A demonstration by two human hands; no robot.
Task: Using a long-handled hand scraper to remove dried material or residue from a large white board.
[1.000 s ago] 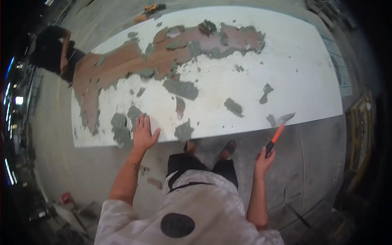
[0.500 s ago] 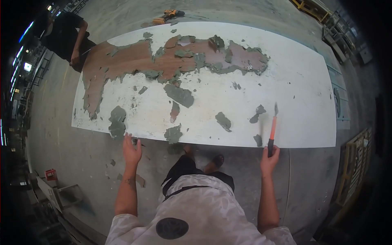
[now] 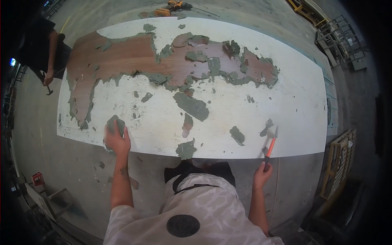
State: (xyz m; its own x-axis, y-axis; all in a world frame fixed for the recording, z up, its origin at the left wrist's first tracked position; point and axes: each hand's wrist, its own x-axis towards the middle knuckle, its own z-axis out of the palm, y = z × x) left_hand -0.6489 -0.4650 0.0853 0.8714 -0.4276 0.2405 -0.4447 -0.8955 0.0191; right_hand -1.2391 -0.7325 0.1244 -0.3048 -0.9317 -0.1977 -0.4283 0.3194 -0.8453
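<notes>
My left hand (image 3: 117, 141) is over the near left edge of the white panel (image 3: 155, 122), thumb and fingers apart. Its fingers lie over a grey flake (image 3: 116, 122) and partly hide it; they are slightly blurred. In my right hand (image 3: 262, 174), at the near right edge, is a slim scraper-like tool (image 3: 271, 148) with an orange and black handle and a narrow pointed metal blade. The blade is over the white surface, beside a small grey flake (image 3: 266, 127). Across the far part of the panel, a torn-edged area shows reddish-brown wood grain (image 3: 118, 57).
Larger grey flakes (image 3: 191, 107) lie loose on the panel. Beyond its far edge sits an orange and black power drill (image 3: 179, 5). A person in dark clothes (image 3: 38, 49) stands at the far left, holding a hammer (image 3: 49, 90). Wooden pallets (image 3: 339, 161) stand at right.
My left hand has moved forward from the panel's edge onto the grey flake. The right hand still holds the tool. The view has shifted, and the other person's hammer has come into sight.
</notes>
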